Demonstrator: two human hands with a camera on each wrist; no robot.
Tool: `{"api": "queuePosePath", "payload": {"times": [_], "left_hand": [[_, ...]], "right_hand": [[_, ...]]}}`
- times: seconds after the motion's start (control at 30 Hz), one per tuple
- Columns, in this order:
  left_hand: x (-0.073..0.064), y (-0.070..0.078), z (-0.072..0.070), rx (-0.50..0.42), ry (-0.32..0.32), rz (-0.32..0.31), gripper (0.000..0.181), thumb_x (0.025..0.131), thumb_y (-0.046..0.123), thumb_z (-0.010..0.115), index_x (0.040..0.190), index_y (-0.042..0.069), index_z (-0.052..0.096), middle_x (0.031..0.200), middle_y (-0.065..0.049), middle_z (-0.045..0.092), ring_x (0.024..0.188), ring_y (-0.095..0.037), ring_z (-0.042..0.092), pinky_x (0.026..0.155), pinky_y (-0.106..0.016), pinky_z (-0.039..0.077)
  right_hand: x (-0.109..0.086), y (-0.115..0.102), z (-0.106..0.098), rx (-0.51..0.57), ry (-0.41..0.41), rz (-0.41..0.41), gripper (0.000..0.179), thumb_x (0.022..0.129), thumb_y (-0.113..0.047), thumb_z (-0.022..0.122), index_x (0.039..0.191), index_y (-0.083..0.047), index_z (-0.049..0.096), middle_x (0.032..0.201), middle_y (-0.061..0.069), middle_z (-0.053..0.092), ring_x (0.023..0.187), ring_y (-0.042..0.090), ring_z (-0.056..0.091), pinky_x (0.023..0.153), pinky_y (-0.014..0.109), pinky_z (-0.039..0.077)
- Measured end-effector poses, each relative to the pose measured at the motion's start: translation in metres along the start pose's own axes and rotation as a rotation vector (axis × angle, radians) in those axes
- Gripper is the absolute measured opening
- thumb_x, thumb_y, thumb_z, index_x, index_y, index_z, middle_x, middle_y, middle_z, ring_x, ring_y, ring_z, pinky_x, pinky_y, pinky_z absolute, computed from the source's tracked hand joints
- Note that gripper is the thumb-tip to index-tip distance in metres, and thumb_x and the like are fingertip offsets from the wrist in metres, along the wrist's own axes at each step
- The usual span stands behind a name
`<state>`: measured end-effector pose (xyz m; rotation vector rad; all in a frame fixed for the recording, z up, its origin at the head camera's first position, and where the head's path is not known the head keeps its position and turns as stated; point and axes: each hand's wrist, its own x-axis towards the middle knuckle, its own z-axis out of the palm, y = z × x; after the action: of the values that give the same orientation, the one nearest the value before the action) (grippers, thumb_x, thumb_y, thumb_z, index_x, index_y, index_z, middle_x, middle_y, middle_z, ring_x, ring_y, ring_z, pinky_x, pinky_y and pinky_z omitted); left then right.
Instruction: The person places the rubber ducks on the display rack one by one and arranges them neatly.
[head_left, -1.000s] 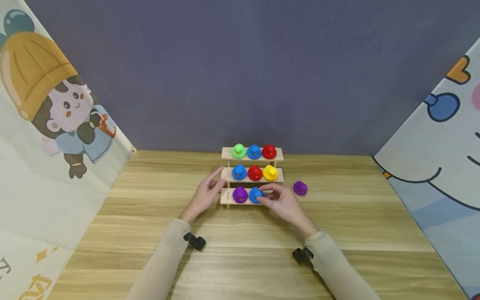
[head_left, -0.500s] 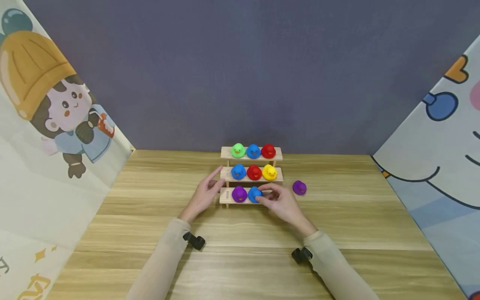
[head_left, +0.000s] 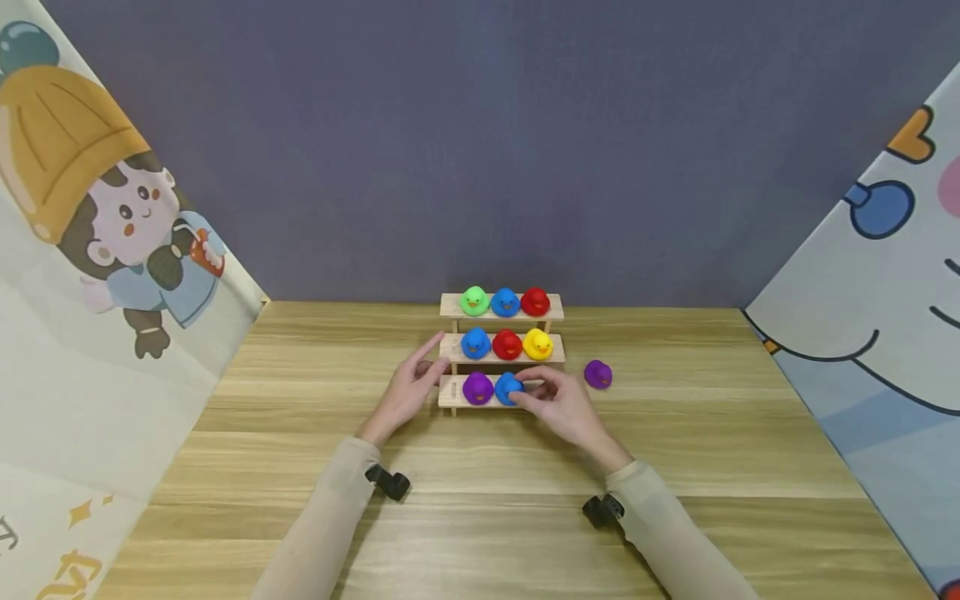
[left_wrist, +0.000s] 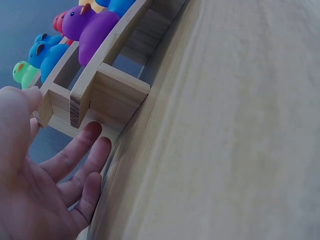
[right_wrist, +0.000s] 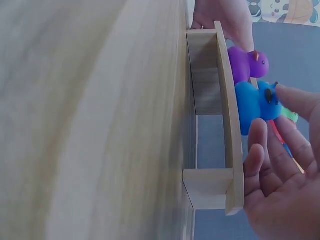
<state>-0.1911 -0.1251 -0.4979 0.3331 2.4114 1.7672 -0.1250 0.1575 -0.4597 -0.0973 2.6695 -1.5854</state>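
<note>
My right hand (head_left: 564,405) pinches a blue rubber duck (right_wrist: 252,107) on the bottom step of a small three-step wooden rack (head_left: 453,402), thumb at its head and fingers around its side. Left of that duck sits a purple rubber duck (head_left: 477,388) on the same step. Beside the rack's left end is my left hand (head_left: 406,392), with fingers extended and relaxed and nothing held. In the left wrist view, its thumb is right at the end of a step and its other fingertips (left_wrist: 92,131) are close to the lowest step's end.
On the middle step stand a blue (head_left: 476,343), a red (head_left: 507,344) and a yellow duck (head_left: 537,344). The top step bears a green (head_left: 475,301), a blue (head_left: 506,302) and a red duck (head_left: 536,302). Another purple duck (head_left: 598,374) lies on the wooden table (head_left: 480,517), right of the rack.
Both hands and the ducks keep their places relative to the rack. The head view has shifted very slightly, and the right hand keeps its grip on the blue duck.
</note>
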Motion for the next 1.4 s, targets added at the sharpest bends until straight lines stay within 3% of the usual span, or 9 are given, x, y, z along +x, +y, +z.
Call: {"api": "queuePosePath", "payload": {"times": [0.37, 0.83, 1.13, 1.27, 1.4], "left_hand": [[0.002, -0.002, -0.001, 0.004, -0.014, 0.001, 0.058, 0.112, 0.038, 0.056, 0.166, 0.028, 0.038, 0.110, -0.021, 0.078, 0.091, -0.020, 0.069, 0.080, -0.034, 0.057], [0.002, 0.000, -0.001, 0.003, -0.013, 0.009, 0.058, 0.112, 0.035, 0.056, 0.166, 0.025, 0.039, 0.109, -0.022, 0.078, 0.089, -0.018, 0.068, 0.084, -0.034, 0.058], [0.003, -0.003, 0.000, -0.008, -0.010, 0.011, 0.057, 0.112, 0.033, 0.056, 0.166, 0.025, 0.040, 0.110, -0.023, 0.078, 0.088, -0.019, 0.068, 0.080, -0.033, 0.057], [0.002, -0.003, 0.000, -0.006, -0.010, 0.011, 0.057, 0.113, 0.033, 0.056, 0.166, 0.025, 0.039, 0.112, -0.023, 0.078, 0.089, -0.020, 0.068, 0.082, -0.035, 0.058], [0.002, -0.002, 0.000, 0.000, -0.009, 0.010, 0.057, 0.113, 0.034, 0.055, 0.166, 0.023, 0.039, 0.111, -0.022, 0.078, 0.089, -0.020, 0.068, 0.079, -0.033, 0.057]], "right_hand": [[0.002, 0.005, -0.012, 0.038, 0.017, -0.016, 0.023, 0.095, -0.026, 0.083, 0.112, -0.012, 0.080, 0.102, 0.008, 0.080, 0.077, 0.021, 0.069, 0.057, 0.027, 0.057], [0.000, 0.015, -0.029, -0.009, 0.057, -0.070, 0.020, 0.095, -0.021, 0.082, 0.113, -0.011, 0.080, 0.108, 0.008, 0.082, 0.086, 0.020, 0.071, 0.077, 0.025, 0.058], [0.000, 0.026, -0.041, 0.018, 0.078, -0.056, 0.021, 0.095, -0.017, 0.083, 0.114, -0.009, 0.081, 0.108, 0.013, 0.079, 0.079, 0.017, 0.068, 0.061, 0.024, 0.056], [-0.002, 0.028, -0.046, -0.001, 0.095, -0.031, 0.024, 0.094, -0.019, 0.083, 0.116, -0.009, 0.080, 0.110, 0.013, 0.078, 0.079, 0.014, 0.068, 0.063, 0.023, 0.056], [-0.003, 0.032, -0.051, -0.008, 0.114, -0.016, 0.025, 0.094, -0.020, 0.083, 0.116, -0.009, 0.080, 0.101, 0.014, 0.075, 0.076, 0.011, 0.064, 0.064, 0.021, 0.053]]}}
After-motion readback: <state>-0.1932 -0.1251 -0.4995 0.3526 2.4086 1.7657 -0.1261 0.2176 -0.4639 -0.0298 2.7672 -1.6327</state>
